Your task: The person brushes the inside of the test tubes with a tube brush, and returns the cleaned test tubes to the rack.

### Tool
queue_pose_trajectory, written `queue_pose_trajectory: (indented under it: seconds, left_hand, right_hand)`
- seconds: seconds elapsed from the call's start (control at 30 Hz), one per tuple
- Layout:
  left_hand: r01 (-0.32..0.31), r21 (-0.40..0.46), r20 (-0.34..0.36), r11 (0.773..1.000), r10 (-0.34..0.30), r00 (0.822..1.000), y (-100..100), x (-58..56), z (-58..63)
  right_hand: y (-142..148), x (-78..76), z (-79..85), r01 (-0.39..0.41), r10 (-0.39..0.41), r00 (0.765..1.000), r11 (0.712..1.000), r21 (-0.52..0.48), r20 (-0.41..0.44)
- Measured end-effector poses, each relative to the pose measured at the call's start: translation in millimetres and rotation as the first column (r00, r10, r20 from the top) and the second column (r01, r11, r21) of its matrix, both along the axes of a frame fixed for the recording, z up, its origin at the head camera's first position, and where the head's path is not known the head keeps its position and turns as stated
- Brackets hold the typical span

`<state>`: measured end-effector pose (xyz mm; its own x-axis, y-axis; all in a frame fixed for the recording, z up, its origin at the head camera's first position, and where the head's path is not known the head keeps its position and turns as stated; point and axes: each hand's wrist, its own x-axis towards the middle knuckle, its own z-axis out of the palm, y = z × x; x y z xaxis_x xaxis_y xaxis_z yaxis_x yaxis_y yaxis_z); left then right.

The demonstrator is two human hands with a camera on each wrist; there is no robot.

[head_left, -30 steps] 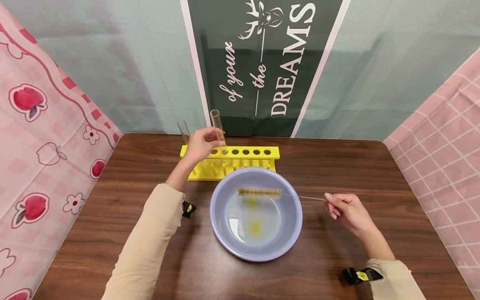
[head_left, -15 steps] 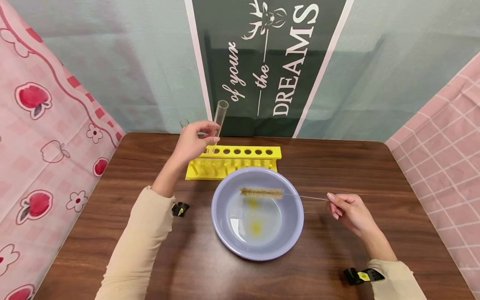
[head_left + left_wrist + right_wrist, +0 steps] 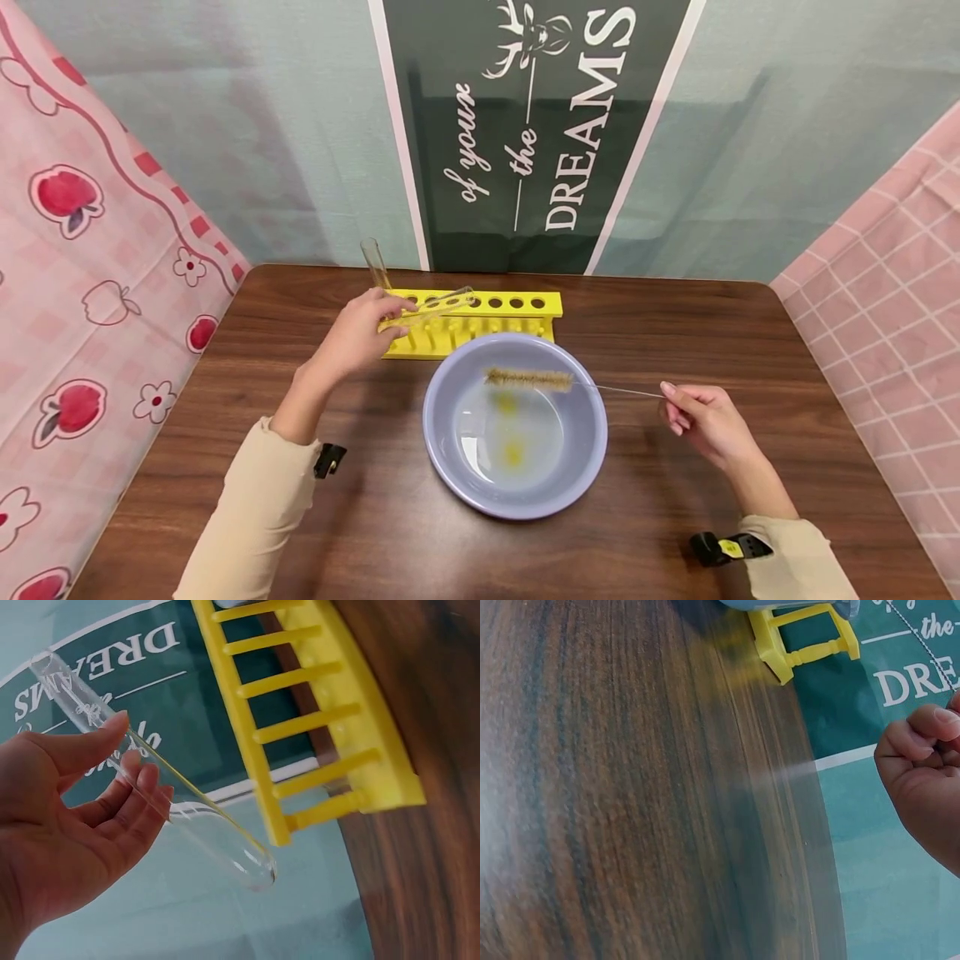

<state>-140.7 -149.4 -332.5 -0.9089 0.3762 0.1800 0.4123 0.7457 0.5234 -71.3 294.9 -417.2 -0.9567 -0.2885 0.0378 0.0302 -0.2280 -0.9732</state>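
Observation:
My left hand [image 3: 360,333] pinches a clear glass test tube [image 3: 202,825] between thumb and fingers. The tube lies tilted, nearly level, in front of the yellow test tube rack [image 3: 551,305], its open end to the right in the head view. No liquid can be made out in it. A second test tube [image 3: 374,260] stands in the rack's left end. With thumb and fingers my right hand [image 3: 708,421] grips the thin wire handle of a test tube brush [image 3: 528,380]. Its tan bristles hang over the lilac basin [image 3: 433,446].
The basin holds cloudy water with two yellow patches [image 3: 513,454] and stands just in front of the rack on the wooden table [image 3: 645,533]. Behind the table hangs a printed cloth [image 3: 300,167]; pink cloths [image 3: 900,275] flank both sides.
My left hand has raised the test tube out of the rack, drawn it left and toward me, and tipped it from upright to nearly level. The right hand and brush barely moved.

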Motion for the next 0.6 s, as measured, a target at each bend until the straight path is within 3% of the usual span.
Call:
queue_pose_trajectory:
  seconds: [0.1, 0.27, 0.4, 0.6]
  left_hand:
    - [-0.001, -0.080, 0.000, 0.997, 0.001, 1.000, -2.6, 8.1, -6.0]
    - [0.017, -0.194, -0.047, 0.981, -0.027, 0.999, -3.3, 19.1, -14.4]
    - [0.022, -0.216, -0.092, 0.976, -0.043, 0.995, -1.1, 25.7, -19.3]
    - [0.041, -0.199, -0.155, 0.979, -0.073, 0.985, 2.5, 31.9, -23.4]
  right_hand:
    - [2.0, -0.5, 1.2, 0.003, -0.003, 1.000, 1.000, 0.001, -0.011]
    - [5.6, -3.3, 4.1, -0.042, 0.037, 0.998, 0.995, -0.087, -0.058]
    - [8.1, -5.9, 7.7, -0.081, 0.067, 0.993, 0.987, -0.137, -0.100]
    - [7.2, -8.0, 13.7, -0.080, 0.069, 0.989, 0.993, -0.084, -0.128]
